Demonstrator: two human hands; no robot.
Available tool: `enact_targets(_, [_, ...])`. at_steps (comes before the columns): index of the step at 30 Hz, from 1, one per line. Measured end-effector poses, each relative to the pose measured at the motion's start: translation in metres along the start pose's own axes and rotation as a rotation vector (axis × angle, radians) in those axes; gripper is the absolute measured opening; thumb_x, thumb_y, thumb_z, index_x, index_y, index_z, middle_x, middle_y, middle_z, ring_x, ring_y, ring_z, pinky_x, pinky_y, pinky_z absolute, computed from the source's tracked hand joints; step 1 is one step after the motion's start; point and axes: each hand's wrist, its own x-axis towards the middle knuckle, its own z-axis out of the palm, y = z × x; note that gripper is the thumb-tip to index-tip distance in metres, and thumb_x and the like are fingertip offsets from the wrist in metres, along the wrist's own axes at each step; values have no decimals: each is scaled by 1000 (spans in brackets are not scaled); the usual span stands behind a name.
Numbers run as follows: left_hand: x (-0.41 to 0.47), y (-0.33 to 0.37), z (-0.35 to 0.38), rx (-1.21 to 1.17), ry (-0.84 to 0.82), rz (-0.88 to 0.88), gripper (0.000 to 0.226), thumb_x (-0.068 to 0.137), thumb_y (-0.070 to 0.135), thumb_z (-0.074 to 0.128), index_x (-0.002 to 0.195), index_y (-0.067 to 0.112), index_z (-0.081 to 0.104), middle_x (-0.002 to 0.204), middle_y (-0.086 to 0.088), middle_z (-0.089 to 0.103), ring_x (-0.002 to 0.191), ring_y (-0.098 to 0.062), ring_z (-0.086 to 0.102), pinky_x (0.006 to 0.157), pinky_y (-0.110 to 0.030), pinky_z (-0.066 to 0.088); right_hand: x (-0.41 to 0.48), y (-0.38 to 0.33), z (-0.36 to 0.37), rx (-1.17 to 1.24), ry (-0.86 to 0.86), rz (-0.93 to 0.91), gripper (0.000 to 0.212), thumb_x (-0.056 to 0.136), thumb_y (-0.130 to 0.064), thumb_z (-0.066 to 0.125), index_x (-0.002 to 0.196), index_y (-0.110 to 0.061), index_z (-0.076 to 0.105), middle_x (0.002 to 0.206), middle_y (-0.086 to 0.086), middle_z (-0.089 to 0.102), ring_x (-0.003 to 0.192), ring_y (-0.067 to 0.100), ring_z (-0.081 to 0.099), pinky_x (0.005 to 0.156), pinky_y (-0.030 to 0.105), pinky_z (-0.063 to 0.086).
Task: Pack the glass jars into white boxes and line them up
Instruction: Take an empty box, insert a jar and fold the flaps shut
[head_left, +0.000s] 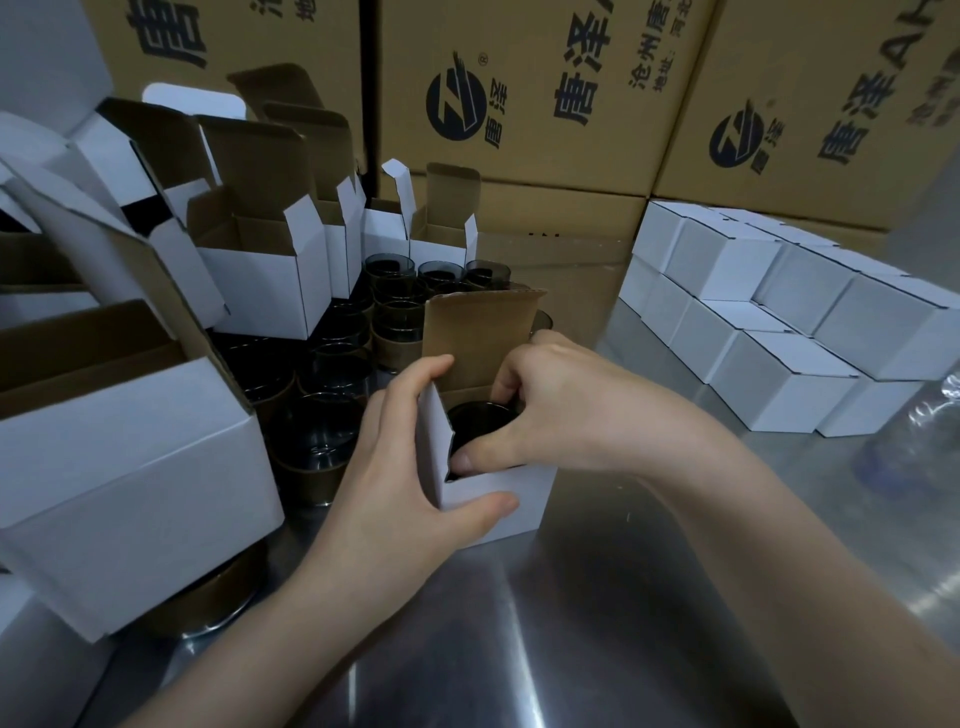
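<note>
Right hand (561, 410) grasping dark round glass jar (478, 421) by rim, jar down inside open white cardboard box (524, 496). Left hand (395, 467) clamping box's near-left corner. Box upright on shiny steel table (571, 623), closed white boxes (779, 384) lined up right.

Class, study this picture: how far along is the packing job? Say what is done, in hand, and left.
Done: closed white boxes stacked on the right. In hand: the left hand grips an open box; the right hand holds a jar inside it. Left: many loose jars and empty open boxes behind.
</note>
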Motion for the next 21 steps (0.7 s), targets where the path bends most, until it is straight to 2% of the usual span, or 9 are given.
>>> enact_targets(3, [0,0,0,14,-2,8,96,59,41,86,125,71,24,134,31,35,118,27,32,83,0,35,0,2,1,4,27,-13,42,62,-57,81,75,-29,53,95,-9,38,84,8,42,56,23,31])
enact_targets(5, [0,1,0,16,-3,8,94,57,45,81,124,73,22,133,34,33,117,29,30,84,-3,34,2,3,3,-2,37,-24,44,62,-58,81,76,-28,53,94,-9,38,85,8,42,56,23,31])
enact_targets(8, [-1,2,0,5,-3,10,94,57,45,81,125,73,22,132,34,34,122,22,34,90,-12,36,1,7,4,8,62,-49,46,61,-59,80,86,-25,61,95,-10,41,86,7,45,58,22,34])
enact_targets(11, [-1,2,0,18,-13,21,95,60,45,80,129,73,22,129,42,29,124,21,33,97,-18,36,-1,15,0,164,121,-54,40,64,-55,79,92,-29,66,86,-13,52,74,1,52,56,16,40])
enact_targets(12, [-1,3,-1,23,-17,23,95,60,45,80,130,73,22,128,43,29,125,19,34,99,-20,37,-1,17,-1,267,144,-53,32,68,-50,79,90,-30,67,80,-14,56,67,1,53,57,15,40])
enact_targets(14, [-2,4,-1,30,-24,24,96,62,43,80,133,72,22,126,41,31,125,16,36,101,-22,38,0,24,-6,505,206,-73,6,80,-26,75,82,-27,70,70,-11,60,58,3,51,59,20,42])
enact_targets(16, [-2,4,-2,33,-35,17,96,65,41,81,135,71,22,125,39,32,124,16,38,99,-20,37,2,33,-10,627,319,-78,28,87,-3,62,74,-27,69,67,-3,60,55,9,51,57,25,43])
enact_targets(18, [-3,4,-2,37,-47,0,95,65,43,78,137,69,21,125,38,33,122,17,38,98,-20,38,3,41,-15,688,391,-68,38,86,7,52,75,-25,68,70,-1,61,52,7,51,53,22,44])
enact_targets(21, [-3,5,-2,34,-77,-25,94,68,48,74,138,71,17,125,39,30,120,21,34,94,-15,35,4,55,-20,756,314,-25,38,85,15,45,84,-17,65,77,3,60,51,5,54,46,18,44])
